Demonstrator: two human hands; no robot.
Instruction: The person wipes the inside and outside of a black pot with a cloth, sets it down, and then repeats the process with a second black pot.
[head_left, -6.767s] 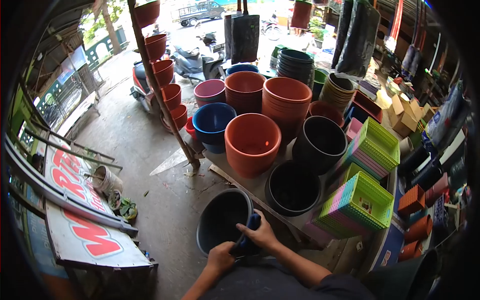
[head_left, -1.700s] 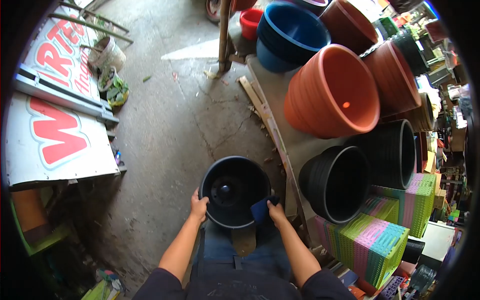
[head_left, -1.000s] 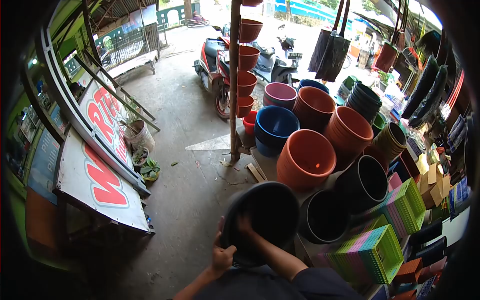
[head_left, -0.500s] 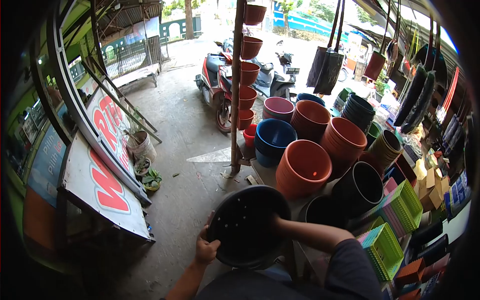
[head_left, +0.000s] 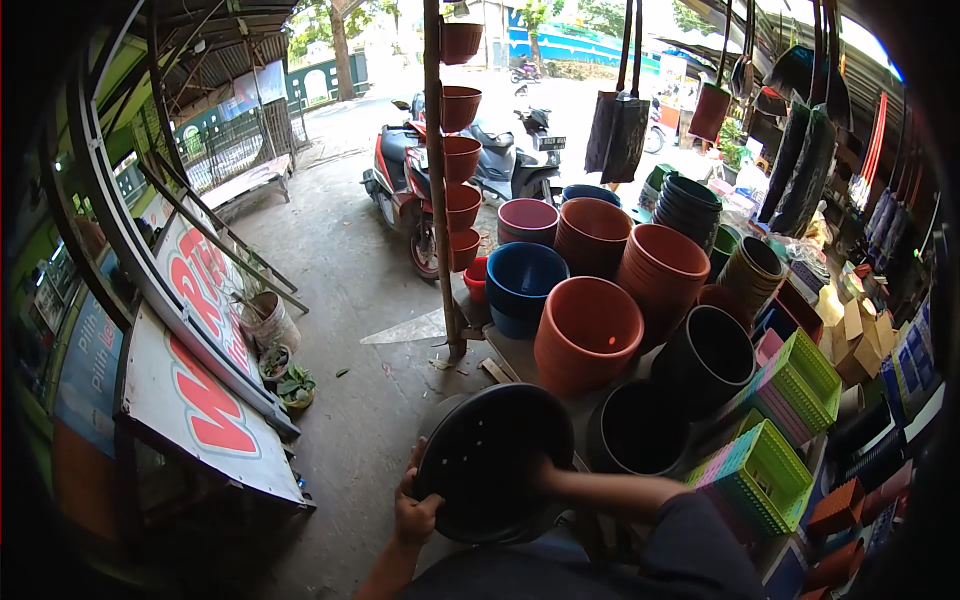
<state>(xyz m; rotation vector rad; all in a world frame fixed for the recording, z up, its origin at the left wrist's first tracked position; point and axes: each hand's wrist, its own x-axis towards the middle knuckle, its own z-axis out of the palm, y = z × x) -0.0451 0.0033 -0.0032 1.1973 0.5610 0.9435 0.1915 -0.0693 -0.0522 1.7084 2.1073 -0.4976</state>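
A round black pot (head_left: 495, 440) with several small light holes in it is tilted toward me at the lower middle. My left hand (head_left: 415, 500) grips its left rim, thumb on the inside and fingers round the outside. My right hand (head_left: 545, 480) reaches into the pot; it is dark and blurred there, and its fingers cannot be made out. Right beside this pot stands another black pot (head_left: 640, 425), next to a stack of orange pots (head_left: 590, 335).
Stacked pots, a blue pot (head_left: 525, 280) among them, and green baskets (head_left: 770, 480) stand to the right. A post (head_left: 436, 180) with hanging pots rises ahead. Motorbikes (head_left: 400, 180) are parked beyond. A white signboard (head_left: 200, 410) leans at left.
The view has shifted, so the post and stacked pots appear further left. The black pot sits slightly lower in view, still held at its left rim. My right hand remains inside it.
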